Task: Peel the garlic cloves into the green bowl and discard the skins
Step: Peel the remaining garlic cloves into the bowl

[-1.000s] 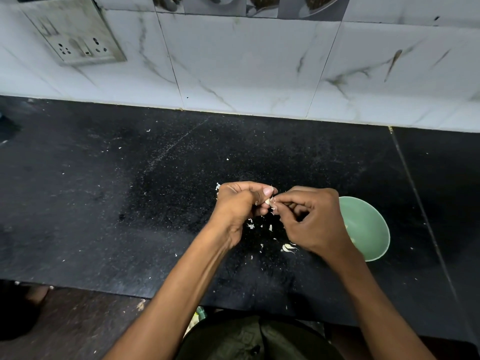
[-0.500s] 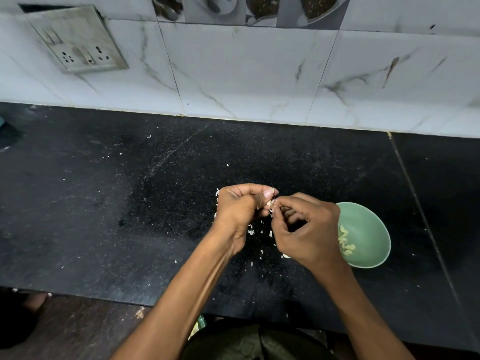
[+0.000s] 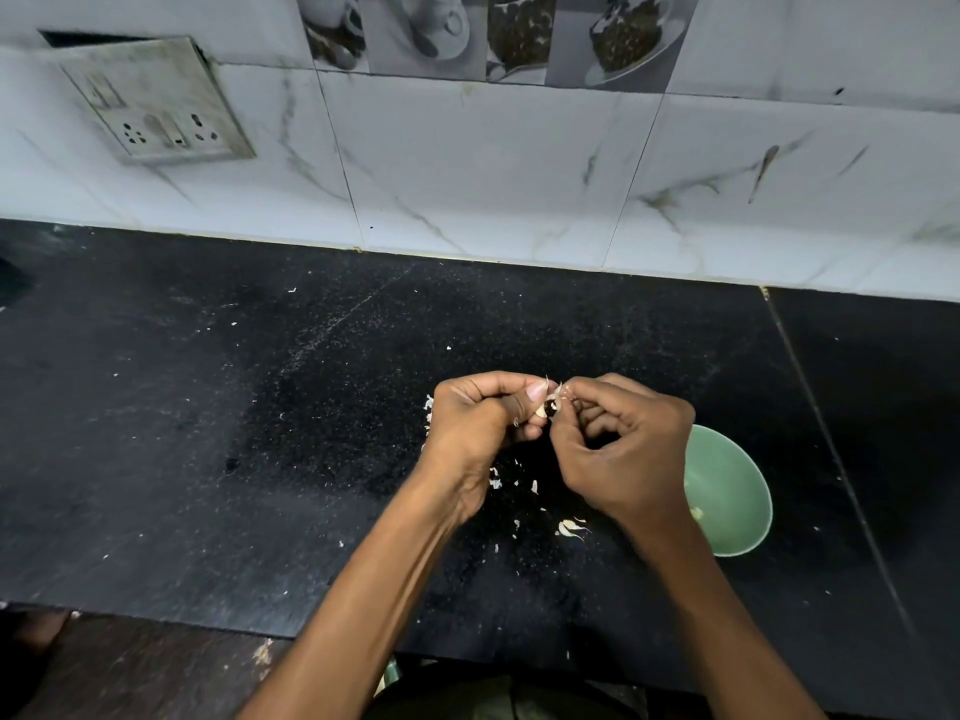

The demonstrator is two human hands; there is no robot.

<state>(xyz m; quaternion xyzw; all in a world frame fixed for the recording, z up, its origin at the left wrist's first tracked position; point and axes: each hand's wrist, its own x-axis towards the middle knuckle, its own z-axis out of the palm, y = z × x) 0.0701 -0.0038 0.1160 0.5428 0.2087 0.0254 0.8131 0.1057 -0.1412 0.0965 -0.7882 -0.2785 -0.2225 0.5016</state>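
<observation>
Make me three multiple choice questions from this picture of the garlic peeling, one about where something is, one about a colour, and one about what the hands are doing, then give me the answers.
1. Where is the bowl?
A. Beside the right hand
B. By the wall socket
C. On the floor

2. What colour is the counter?
A. White
B. Black
C. Red

3. What are the hands doing?
A. Lying flat on the counter
B. Both pinching a garlic clove
C. Lifting the bowl

Answers:
1 A, the bowl sits partly behind the right hand.
2 B, the surface is black, with pale skin scraps.
3 B, the left hand and right hand meet on the clove.
</observation>
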